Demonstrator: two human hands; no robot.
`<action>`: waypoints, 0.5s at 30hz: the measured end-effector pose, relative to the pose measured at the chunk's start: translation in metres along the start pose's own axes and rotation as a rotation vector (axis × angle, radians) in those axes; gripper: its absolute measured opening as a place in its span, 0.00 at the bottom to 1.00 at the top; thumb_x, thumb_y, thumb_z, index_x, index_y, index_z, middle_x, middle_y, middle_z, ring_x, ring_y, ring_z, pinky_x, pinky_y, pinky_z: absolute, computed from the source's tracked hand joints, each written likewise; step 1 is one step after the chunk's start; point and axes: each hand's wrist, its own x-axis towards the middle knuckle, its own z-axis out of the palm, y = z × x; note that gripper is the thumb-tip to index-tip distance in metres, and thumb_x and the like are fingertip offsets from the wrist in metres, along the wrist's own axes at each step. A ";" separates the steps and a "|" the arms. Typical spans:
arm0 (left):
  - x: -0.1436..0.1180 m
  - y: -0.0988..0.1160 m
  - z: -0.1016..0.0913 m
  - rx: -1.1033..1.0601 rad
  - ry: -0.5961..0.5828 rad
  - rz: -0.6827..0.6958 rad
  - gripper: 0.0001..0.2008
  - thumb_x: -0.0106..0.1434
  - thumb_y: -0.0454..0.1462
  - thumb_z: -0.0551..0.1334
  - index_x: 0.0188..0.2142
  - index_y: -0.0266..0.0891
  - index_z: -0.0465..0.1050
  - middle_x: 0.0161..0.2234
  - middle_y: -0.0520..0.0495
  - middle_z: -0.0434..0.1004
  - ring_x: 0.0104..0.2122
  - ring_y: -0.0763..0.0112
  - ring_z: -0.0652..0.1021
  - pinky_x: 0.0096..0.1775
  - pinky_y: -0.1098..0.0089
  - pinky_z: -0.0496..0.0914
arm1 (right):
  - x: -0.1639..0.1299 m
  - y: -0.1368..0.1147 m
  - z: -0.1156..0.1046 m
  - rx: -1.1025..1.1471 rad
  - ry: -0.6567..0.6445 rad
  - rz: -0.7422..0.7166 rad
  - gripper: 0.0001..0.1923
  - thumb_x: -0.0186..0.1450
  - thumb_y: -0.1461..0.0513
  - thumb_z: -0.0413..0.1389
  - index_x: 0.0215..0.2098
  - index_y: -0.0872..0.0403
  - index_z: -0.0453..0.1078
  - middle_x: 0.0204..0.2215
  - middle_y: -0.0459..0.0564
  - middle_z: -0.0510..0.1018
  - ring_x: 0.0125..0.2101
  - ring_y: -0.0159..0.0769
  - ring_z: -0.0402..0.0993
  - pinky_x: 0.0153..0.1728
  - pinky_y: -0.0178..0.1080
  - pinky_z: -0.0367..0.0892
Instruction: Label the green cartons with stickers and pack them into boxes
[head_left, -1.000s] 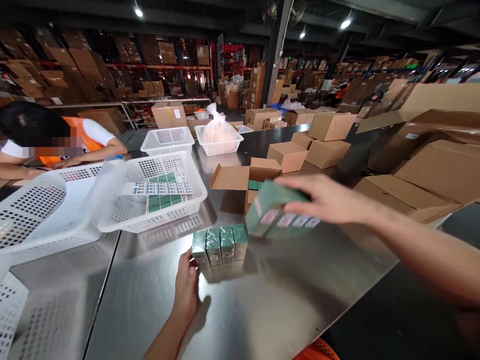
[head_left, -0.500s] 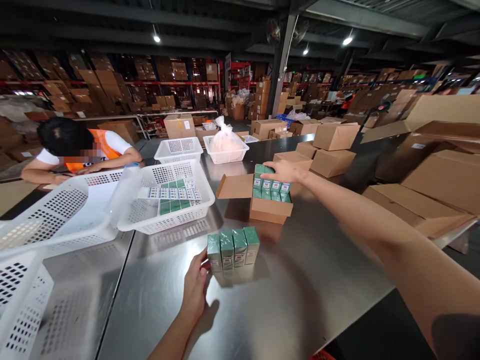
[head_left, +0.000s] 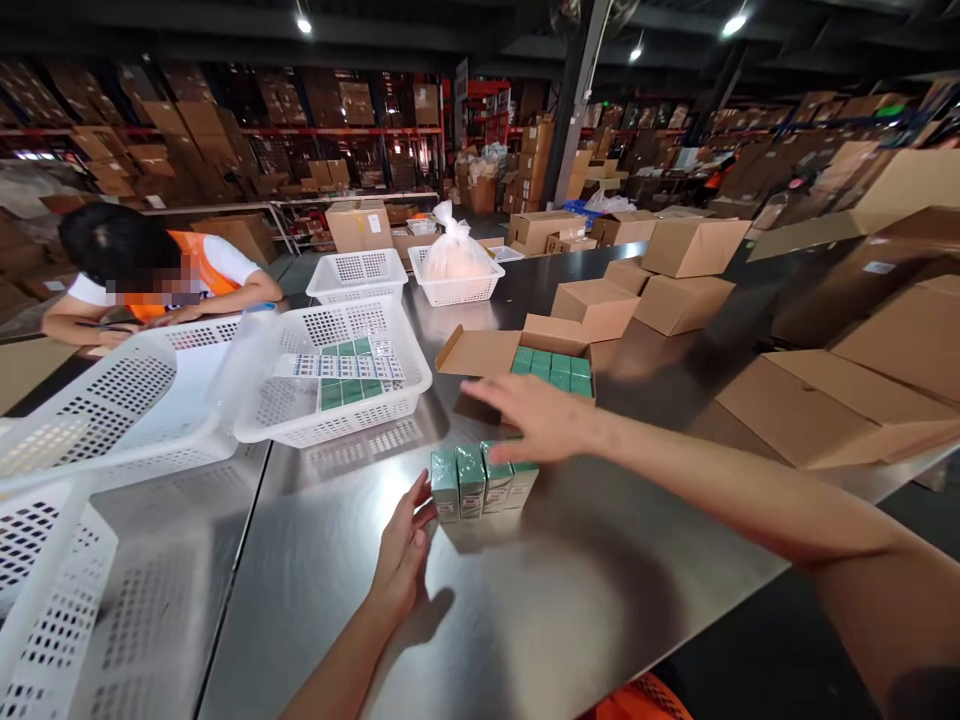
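Hands flank a row of four small green cardboard cartons (head_left: pixel 484 482) standing upright near the middle of the steel table (head_left: pixel 540 610). Left hand (head_left: pixel 403 550) braces the row's left end, fingers loosely extended; right hand (head_left: pixel 536 420) hovers spread flat above its right end, grasping nothing. Farther off, an open brown cardboard box (head_left: pixel 525 352) holds more green cartons packed upright.

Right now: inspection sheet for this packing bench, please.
Surface: steel table, reflective.
Job's things: row of four green boxes standing upright near the front; open carton behind, green boxes packed inside.
Clutter: white baskets, one with green boxes lying flat; bagged goods in a far basket; closed cartons at right.
Hands: left hand open, fingertips at the row's left end; right hand open, flat above the row.
Cables: nothing seen.
Surroundings: person in orange vest at left; warehouse racks of cartons behind.
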 end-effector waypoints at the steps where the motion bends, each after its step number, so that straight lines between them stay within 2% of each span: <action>1: -0.001 0.000 0.000 -0.027 -0.038 0.000 0.41 0.61 0.62 0.53 0.67 0.41 0.56 0.61 0.35 0.66 0.57 0.43 0.70 0.57 0.46 0.64 | 0.000 -0.018 0.009 0.013 -0.052 -0.034 0.52 0.61 0.32 0.47 0.71 0.52 0.45 0.62 0.64 0.64 0.58 0.60 0.63 0.55 0.60 0.59; 4: -0.002 0.001 -0.001 -0.083 -0.132 0.012 0.38 0.63 0.59 0.54 0.65 0.42 0.56 0.63 0.35 0.61 0.59 0.44 0.68 0.59 0.46 0.61 | 0.000 -0.051 0.031 0.033 -0.143 0.032 0.47 0.63 0.33 0.45 0.70 0.51 0.52 0.53 0.61 0.74 0.51 0.57 0.72 0.52 0.58 0.63; 7: -0.004 0.002 0.002 -0.089 -0.170 0.037 0.35 0.63 0.58 0.55 0.62 0.40 0.60 0.62 0.34 0.62 0.59 0.44 0.69 0.59 0.46 0.61 | 0.001 -0.060 0.038 -0.010 -0.170 0.134 0.42 0.65 0.35 0.45 0.68 0.48 0.55 0.47 0.59 0.77 0.44 0.53 0.76 0.43 0.51 0.69; 9: -0.005 0.003 0.005 -0.084 -0.163 0.047 0.33 0.64 0.57 0.54 0.61 0.40 0.61 0.60 0.33 0.64 0.59 0.44 0.68 0.59 0.45 0.61 | 0.001 -0.060 0.036 -0.032 -0.206 0.159 0.44 0.64 0.35 0.46 0.69 0.50 0.53 0.49 0.62 0.76 0.44 0.56 0.76 0.40 0.51 0.70; 11: -0.006 0.004 0.008 -0.072 -0.147 0.053 0.32 0.64 0.57 0.54 0.61 0.41 0.62 0.60 0.34 0.64 0.59 0.43 0.68 0.60 0.44 0.61 | -0.001 -0.059 0.033 0.018 -0.240 0.162 0.49 0.61 0.32 0.46 0.70 0.52 0.50 0.51 0.64 0.75 0.47 0.59 0.74 0.42 0.54 0.70; 13: -0.009 0.005 0.011 -0.062 -0.124 0.055 0.32 0.64 0.58 0.54 0.60 0.42 0.63 0.60 0.35 0.64 0.59 0.44 0.68 0.60 0.44 0.61 | -0.002 -0.060 0.032 0.092 -0.216 0.165 0.55 0.58 0.29 0.46 0.72 0.51 0.46 0.55 0.64 0.72 0.50 0.61 0.72 0.44 0.57 0.69; 15: -0.012 0.007 0.014 -0.054 -0.103 0.043 0.32 0.63 0.58 0.54 0.60 0.43 0.62 0.60 0.35 0.64 0.59 0.44 0.67 0.60 0.45 0.61 | -0.001 -0.061 0.034 0.113 -0.160 0.163 0.55 0.57 0.29 0.47 0.72 0.48 0.45 0.56 0.62 0.72 0.52 0.60 0.71 0.46 0.57 0.68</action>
